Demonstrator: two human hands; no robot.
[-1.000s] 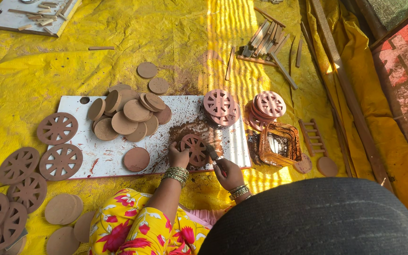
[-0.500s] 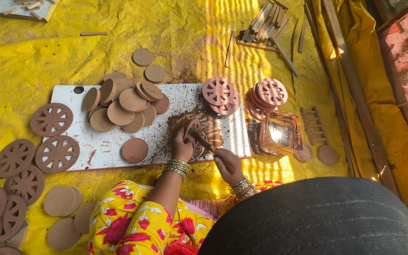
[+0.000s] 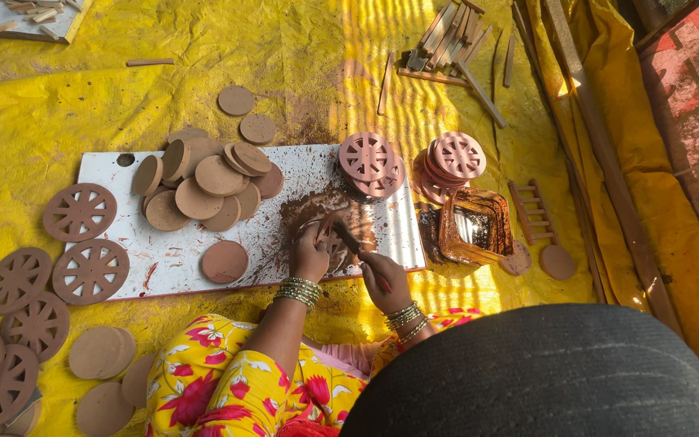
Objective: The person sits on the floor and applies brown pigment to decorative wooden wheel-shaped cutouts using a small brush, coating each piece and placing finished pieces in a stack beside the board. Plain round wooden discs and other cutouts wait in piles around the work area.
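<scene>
My left hand [image 3: 307, 257] presses on a wet clay wheel disc [image 3: 335, 243], half hidden under it, on the white board [image 3: 301, 170]. My right hand [image 3: 386, 279] grips a thin dark tool [image 3: 349, 240] whose tip rests on that disc. Dark wet clay is smeared on the board around the disc. A single plain clay disc [image 3: 225, 261] lies on the board left of my left hand. Both wrists wear bangles.
A heap of plain discs [image 3: 204, 182] sits on the board. Stacked cut wheels [image 3: 370, 162] and more wheels [image 3: 456, 158] lie at the right, a muddy water tray [image 3: 475, 226] beside them. Wheels [image 3: 82, 243] and discs [image 3: 99, 352] lie on the left of the yellow sheet [image 3: 285, 48], wooden sticks [image 3: 455, 40] far.
The view has drifted slightly. My right hand has shifted the tool a little across the disc, while my left hand stays pressed on it.
</scene>
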